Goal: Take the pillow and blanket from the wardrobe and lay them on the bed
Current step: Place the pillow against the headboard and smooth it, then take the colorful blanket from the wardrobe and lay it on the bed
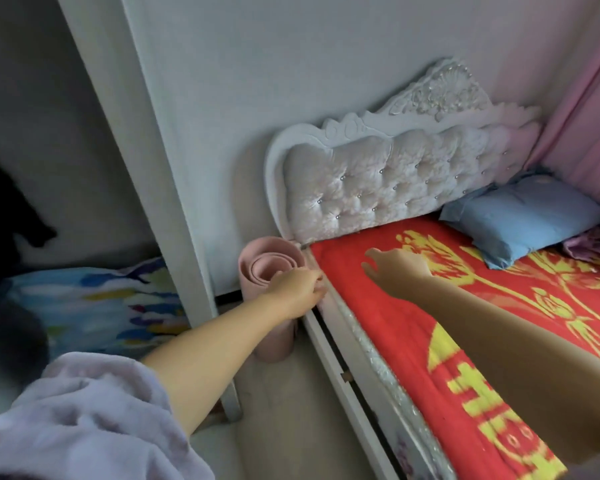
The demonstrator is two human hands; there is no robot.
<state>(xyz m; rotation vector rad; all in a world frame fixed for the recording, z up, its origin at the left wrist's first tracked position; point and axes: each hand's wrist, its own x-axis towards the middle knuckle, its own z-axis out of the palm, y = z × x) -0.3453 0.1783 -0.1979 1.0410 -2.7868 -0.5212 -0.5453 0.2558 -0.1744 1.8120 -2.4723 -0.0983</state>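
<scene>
A red blanket (430, 327) with a yellow pattern lies spread over the bed. My left hand (300, 292) pinches its edge at the near top corner of the mattress. My right hand (395, 270) hovers flat over the blanket close to that corner, fingers apart, holding nothing. A blue pillow (523, 221) rests against the tufted white headboard (388, 188) at the far right of the bed. The wardrobe (84, 168) stands open on the left, with colourful folded bedding (94, 299) inside.
A rolled pink mat (271, 271) stands upright between the wardrobe side and the bed corner. The white bed frame rail (340, 368) runs along the floor. Pink curtains (582, 98) hang at the right. Lilac cloth (589, 244) lies beside the pillow.
</scene>
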